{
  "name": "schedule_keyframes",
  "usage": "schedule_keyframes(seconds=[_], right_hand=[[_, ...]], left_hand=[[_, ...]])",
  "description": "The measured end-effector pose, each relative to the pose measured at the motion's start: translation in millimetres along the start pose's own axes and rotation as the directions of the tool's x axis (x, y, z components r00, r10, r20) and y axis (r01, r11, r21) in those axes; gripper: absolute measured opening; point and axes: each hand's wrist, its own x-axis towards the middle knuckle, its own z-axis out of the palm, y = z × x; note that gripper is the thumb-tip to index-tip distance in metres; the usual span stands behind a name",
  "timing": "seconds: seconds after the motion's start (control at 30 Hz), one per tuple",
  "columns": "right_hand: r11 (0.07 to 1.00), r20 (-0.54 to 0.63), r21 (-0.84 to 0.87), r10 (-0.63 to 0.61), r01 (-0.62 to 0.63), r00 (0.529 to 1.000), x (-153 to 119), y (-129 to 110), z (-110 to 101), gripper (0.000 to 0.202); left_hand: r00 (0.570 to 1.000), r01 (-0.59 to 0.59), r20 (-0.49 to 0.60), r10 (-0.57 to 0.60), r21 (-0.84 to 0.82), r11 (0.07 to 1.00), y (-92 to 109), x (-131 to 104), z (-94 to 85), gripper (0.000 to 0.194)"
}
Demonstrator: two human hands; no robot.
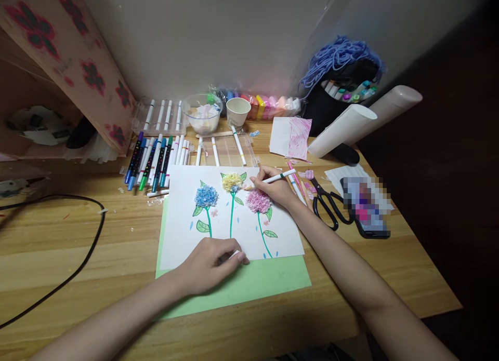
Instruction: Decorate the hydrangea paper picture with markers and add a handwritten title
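White paper [179, 215] lies over a green sheet [273, 278] and bears a blue flower [206, 196], a yellow flower [232, 182] and a pink flower [258, 200], each with a green stem. In my right hand [275, 187] is a white marker [281, 176], its tip end by the paper between the yellow and pink flowers. My left hand [212, 265] rests on the paper's lower edge, fingers curled round a small white thing, perhaps a marker cap [234, 254].
Markers [158, 161] lie at the back left, with a clear bowl [202, 117] and a paper cup [238, 111] behind. Black scissors [329, 202] and a phone [366, 210] lie right of my right hand. A black cable [88, 257] curves across the left.
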Motion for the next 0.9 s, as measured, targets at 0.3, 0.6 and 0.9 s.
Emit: schedule_keyframes(seconds=[0.3, 0.6, 0.9], right_hand=[[1.000, 0.009, 0.011, 0.010, -0.010, 1.000, -0.8, -0.5, -0.2, 0.032], [1.000, -0.022, 0.015, 0.002, -0.002, 1.000, 0.4, -0.3, -0.4, 0.030], [0.999, -0.025, -0.025, -0.023, 0.023, 0.999, 0.8, 0.0, 0.1, 0.029]], left_hand=[[1.000, 0.001, -0.002, -0.001, -0.004, 1.000, -0.3, -0.4, 0.3, 0.032], [1.000, 0.006, 0.001, -0.006, 0.003, 1.000, -1.1, -0.4, 0.6, 0.031], [1.000, 0.002, -0.003, -0.002, 0.006, 1.000, -0.5, 1.3, -0.1, 0.032]])
